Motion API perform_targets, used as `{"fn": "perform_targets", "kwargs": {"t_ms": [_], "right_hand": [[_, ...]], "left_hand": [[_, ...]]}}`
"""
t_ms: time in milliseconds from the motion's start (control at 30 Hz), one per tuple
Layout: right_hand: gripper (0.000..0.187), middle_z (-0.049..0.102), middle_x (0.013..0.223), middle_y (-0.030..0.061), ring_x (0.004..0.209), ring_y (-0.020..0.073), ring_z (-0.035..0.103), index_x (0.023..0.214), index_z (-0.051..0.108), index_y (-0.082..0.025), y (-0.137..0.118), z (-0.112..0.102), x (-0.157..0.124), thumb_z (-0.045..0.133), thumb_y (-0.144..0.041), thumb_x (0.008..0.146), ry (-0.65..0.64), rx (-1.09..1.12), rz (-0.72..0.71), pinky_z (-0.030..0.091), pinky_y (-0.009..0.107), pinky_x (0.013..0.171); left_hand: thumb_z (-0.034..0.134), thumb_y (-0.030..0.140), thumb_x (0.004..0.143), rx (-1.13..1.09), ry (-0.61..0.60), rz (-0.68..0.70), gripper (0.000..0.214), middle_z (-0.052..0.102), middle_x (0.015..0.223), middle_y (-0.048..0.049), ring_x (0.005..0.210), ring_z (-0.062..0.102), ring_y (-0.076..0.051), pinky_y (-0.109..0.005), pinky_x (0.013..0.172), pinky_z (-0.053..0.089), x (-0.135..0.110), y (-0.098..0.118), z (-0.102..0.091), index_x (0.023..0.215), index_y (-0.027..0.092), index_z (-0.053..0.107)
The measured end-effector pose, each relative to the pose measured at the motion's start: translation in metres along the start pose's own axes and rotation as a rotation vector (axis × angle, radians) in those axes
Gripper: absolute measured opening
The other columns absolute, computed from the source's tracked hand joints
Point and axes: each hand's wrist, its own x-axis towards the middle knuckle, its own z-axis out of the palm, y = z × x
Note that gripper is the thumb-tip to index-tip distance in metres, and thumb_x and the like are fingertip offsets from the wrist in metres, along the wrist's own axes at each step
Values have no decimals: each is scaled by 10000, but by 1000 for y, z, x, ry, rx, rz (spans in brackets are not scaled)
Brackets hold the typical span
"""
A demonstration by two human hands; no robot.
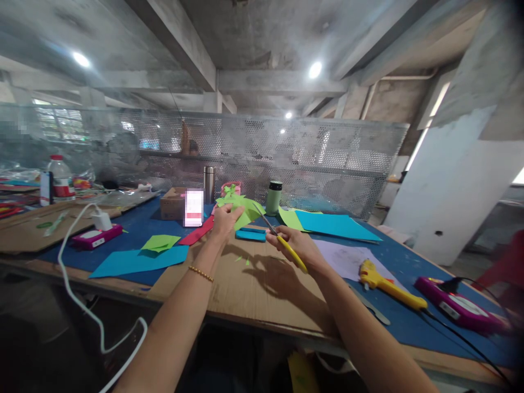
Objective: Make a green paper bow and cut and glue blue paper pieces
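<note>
My left hand [225, 219] pinches a light green sheet of paper [249, 212] and holds it above the table. In my right hand [295, 244] is a pair of scissors [292, 252] with yellow handles, its blades pointing up and left toward the paper's right edge. Whether the blades touch the paper I cannot tell. Below my hands lies a sheet of brown cardboard [245, 289] with small green scraps [247, 261] on it. A folded blue piece [250, 234] rests just behind the scraps.
Blue paper [335, 225] lies at the back right, near a green bottle [274, 197]. A yellow glue gun [391, 289] and a purple power strip [458, 305] are on the right. At left stand a lit phone [194, 207], a cardboard box [172, 204] and another purple strip [97, 237].
</note>
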Motion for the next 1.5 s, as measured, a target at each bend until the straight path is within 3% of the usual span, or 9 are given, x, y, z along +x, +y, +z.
{"fn": "perform_targets", "kwargs": {"t_ms": [400,600,1000,1267,1500], "right_hand": [[708,436,564,-63,460,74,337,1018,705,-133,26,-1,17,697,-757,684,-51,129,-85,217,224,441],[584,518,584,-42,439,64,386,980,736,-163,36,-12,20,711,-690,728,-78,59,-87,253,200,410],[512,583,637,-6,494,81,454,983,743,-170,32,-21,15,745,-619,736,-83,9,-93,317,189,415],[565,456,595,-41,532,84,396,843,686,-148,26,-22,12,744,-688,685,-113,82,-145,267,210,445],[540,450,565,-50,477,65,362,803,692,-149,21,-27,8,780,-661,658,-151,129,-144,244,219,426]], "left_hand": [[803,408,571,-64,-41,-57,296,615,608,28,579,564,-138,-247,560,429,1,2,-1,681,156,693],[844,397,532,-110,-95,-93,316,609,590,28,551,549,-132,-250,533,430,-1,10,-3,660,154,687],[911,401,531,-147,-216,-115,362,665,657,-7,605,594,-138,-269,593,481,-6,18,-5,673,141,703],[917,432,577,-107,-313,-151,382,705,705,-44,724,665,-197,-307,650,525,-12,23,-7,750,141,739],[912,381,572,-158,-347,-196,390,743,798,-71,707,667,-167,-313,697,537,-11,24,-9,815,115,761]]}}
